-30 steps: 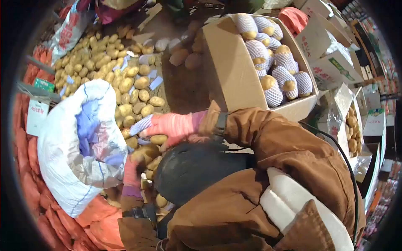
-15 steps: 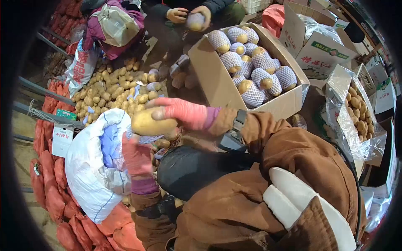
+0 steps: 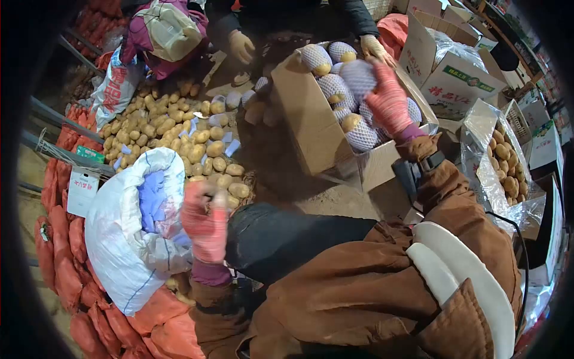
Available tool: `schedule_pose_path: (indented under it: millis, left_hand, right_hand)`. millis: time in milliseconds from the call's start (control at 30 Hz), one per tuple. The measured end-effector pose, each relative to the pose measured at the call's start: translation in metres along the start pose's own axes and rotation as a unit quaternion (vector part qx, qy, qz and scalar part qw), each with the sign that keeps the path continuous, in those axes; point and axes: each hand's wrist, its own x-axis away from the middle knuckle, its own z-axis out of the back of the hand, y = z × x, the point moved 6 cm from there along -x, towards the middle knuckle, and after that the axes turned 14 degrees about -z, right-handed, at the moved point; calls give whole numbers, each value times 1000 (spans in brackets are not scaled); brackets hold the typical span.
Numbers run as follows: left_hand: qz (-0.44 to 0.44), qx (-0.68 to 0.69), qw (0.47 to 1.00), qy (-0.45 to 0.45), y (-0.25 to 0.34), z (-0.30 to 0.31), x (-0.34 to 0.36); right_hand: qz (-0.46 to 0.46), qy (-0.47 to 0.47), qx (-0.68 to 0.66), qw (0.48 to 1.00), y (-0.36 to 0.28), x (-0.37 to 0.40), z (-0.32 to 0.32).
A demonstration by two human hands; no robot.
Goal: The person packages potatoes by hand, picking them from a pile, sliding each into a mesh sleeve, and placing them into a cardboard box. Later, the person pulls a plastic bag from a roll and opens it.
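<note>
My right hand (image 3: 388, 100), in a pink-striped glove, reaches over the cardboard box (image 3: 311, 122). Its fingers are closed on a potato in a pale foam net (image 3: 357, 79), a little blurred, above other netted potatoes (image 3: 362, 133) in the box. My left hand (image 3: 204, 224), gloved alike, is held up beside the mouth of a white woven sack (image 3: 119, 239). Its fingers are loosely curled with a gap at the thumb, and I see nothing between them. Inside the sack lie purple foam nets (image 3: 153, 200).
Loose potatoes (image 3: 167, 122) and a few nets cover the ground ahead. Opposite, a co-worker's gloved hand (image 3: 241, 46) hangs low, the other (image 3: 375, 48) at the box's far edge. Red mesh sacks (image 3: 66, 257) line the left; a plastic-lined potato box (image 3: 505, 158) stands right.
My right hand has moved from near the sack to over the box; the bare potato it held is now netted. My left hand stays by the sack. The co-worker's hands have parted.
</note>
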Motion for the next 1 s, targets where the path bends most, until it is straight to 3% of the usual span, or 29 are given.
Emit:
schedule_pose_path:
  millis: [100,133,200,267,300,333,367,433,467,500,533,633,667,733,800,867,933,1000]
  left_hand:
    - [167,128,971,118,-47,18,25]
    - [162,120,973,109,-54,18,31]
    - [147,98,979,99,-71,24,41]
    - [137,25,989,51,-99,35,66]
    - [128,-36,991,28,-106,40,73]
    - [124,-102,987,8,-115,49,82]
    - [152,-86,984,16,-125,58,93]
    - [218,-21,973,74,-154,77,119]
    - [244,31,962,121,-177,89,139]
    - [243,-51,963,107,-201,105,160]
    - [238,-126,959,84,-221,118,179]
    - [395,-66,904,149,-247,123,220]
    - [390,-109,911,80,-254,124,227]
    - [360,-208,909,15,-284,118,258]
    - [416,-204,886,22,-267,112,243]
    - [266,-293,915,72,-264,122,222]
    - [279,-316,900,111,-264,142,199]
    - [245,-399,879,94,-283,168,177]
  right_hand:
    - [-23,-39,277,960,64,-11,-24]
    - [-64,-143,343,926,101,-4,-56]
    - [-20,-131,381,915,108,5,-71]
    - [-72,-159,369,913,98,-2,-68]
    - [-33,-142,350,925,117,-6,-67]
    - [-39,-178,366,912,92,-9,-59]
    - [-10,-147,382,912,71,-9,-55]
    - [34,-52,247,967,51,-6,-66]
    - [113,-11,193,975,34,-4,-85]
    - [90,-99,18,991,8,10,-114]
    - [54,-178,-150,971,-21,31,-140]
    - [56,-417,-131,898,-98,116,-230]
    - [79,-484,-99,866,-109,142,-263]
    - [0,-630,-88,771,-82,196,-353]
    - [118,-671,-46,730,-80,231,-411]
    - [184,-665,-36,723,-100,249,-431]
    - [216,-648,-52,729,-98,263,-452]
    - [144,-688,-61,708,-86,270,-465]
